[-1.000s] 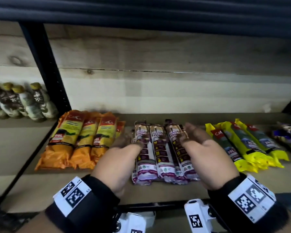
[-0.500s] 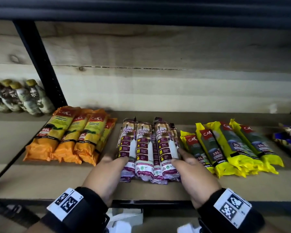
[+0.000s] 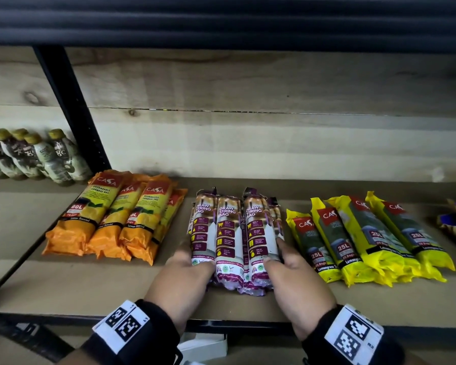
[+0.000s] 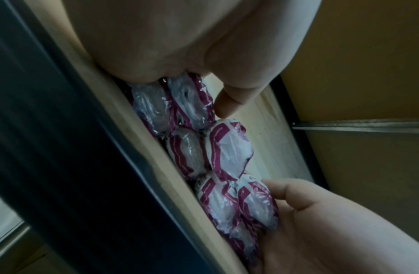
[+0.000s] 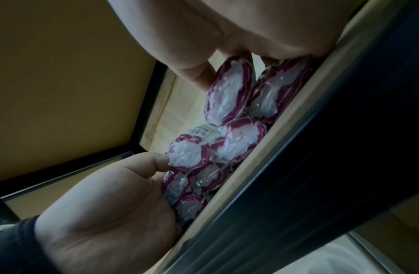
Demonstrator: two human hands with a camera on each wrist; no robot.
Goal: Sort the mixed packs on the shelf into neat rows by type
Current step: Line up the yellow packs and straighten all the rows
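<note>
since 1 s ago both hands slid from mid-stack to the near end of the purple packs [image 3: 234, 233]; view dipped too. left hand [image 3: 187, 280] cupped the stack's left flank, right hand [image 3: 295, 280] its right flank, fingers curled round the outer packs, thumbs on top. stack sat mid-shelf [image 3: 90, 291] betw orange packs [image 3: 113, 219] on left and yellow packs [image 3: 366, 238] on right. long axis ran near-far, so prob. a squeeze inward to square it; hands equally near.

Left hand [image 3: 186, 275] and right hand [image 3: 294, 275] clasping purple drawstring-bag packs [image 3: 234, 233] between orange packs [image 3: 116, 214] and yellow packs [image 3: 366, 238]
</note>
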